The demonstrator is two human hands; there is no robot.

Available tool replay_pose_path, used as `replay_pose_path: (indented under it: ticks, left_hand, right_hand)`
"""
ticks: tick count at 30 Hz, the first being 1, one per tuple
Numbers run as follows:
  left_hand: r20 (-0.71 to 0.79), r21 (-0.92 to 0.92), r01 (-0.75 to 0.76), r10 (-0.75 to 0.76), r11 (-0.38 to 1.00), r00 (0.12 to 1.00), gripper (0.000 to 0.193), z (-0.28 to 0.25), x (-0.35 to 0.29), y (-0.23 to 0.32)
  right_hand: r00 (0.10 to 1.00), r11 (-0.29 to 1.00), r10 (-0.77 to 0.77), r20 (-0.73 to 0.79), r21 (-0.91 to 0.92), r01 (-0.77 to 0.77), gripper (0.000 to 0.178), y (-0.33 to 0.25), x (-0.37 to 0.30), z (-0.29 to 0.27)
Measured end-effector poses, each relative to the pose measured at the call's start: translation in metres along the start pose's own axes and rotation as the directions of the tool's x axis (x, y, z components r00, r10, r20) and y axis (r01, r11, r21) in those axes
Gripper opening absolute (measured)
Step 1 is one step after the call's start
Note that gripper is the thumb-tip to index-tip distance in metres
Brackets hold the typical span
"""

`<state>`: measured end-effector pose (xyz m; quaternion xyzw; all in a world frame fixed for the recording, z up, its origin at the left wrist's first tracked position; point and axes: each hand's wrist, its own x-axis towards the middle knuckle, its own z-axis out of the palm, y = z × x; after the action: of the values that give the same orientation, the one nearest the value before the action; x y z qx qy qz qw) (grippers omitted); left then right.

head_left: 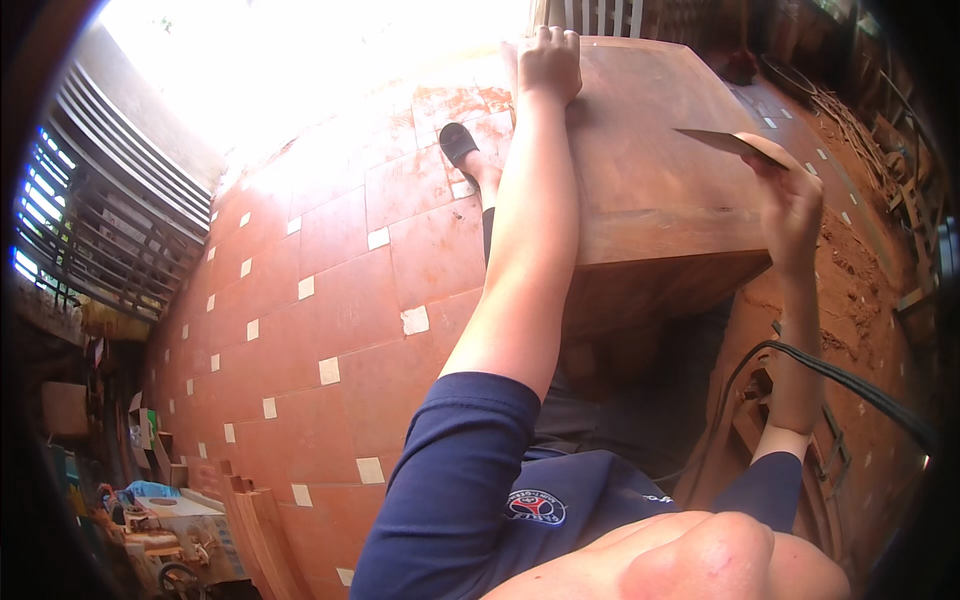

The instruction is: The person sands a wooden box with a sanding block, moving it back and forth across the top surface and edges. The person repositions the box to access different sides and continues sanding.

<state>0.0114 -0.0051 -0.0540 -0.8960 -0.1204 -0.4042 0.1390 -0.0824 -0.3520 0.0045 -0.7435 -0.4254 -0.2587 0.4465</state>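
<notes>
A reddish-brown wooden box-like piece stands before me, its smooth broad face up and its near end in shadow. My left hand is at its far left edge, fingers curled over and closed; the fingertips are hidden. In my right hand, a thin, flat, dark scraper-like sheet is pinched between thumb and fingers. It is held above the right side of the wood and points left. Whether it touches the surface I cannot tell.
Red floor tiles with small pale squares spread to the left. A black cable loops past my right forearm. Long wooden pieces stand at the lower left beside a cluttered box. Reddish sawdust and wood scraps lie right. My sandalled foot shows left.
</notes>
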Motion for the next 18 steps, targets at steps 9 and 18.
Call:
replay_pose_path:
  ticks: [9, 18]
  left_hand:
    - [0.163, -0.149, 0.041, -0.017, 0.988, 0.986, 0.041, -0.019, 0.004, -0.003]
    - [0.004, -0.074, 0.041, -0.040, 0.996, 0.999, 0.037, -0.012, -0.002, -0.004]
  right_hand:
    - [0.994, 0.908, -0.098, 0.046, -0.405, 0.108, 0.041, -0.008, -0.004, 0.063]
    - [0.995, 0.915, 0.079, 0.060, 0.393, -0.096, 0.020, -0.054, -0.049, -0.004]
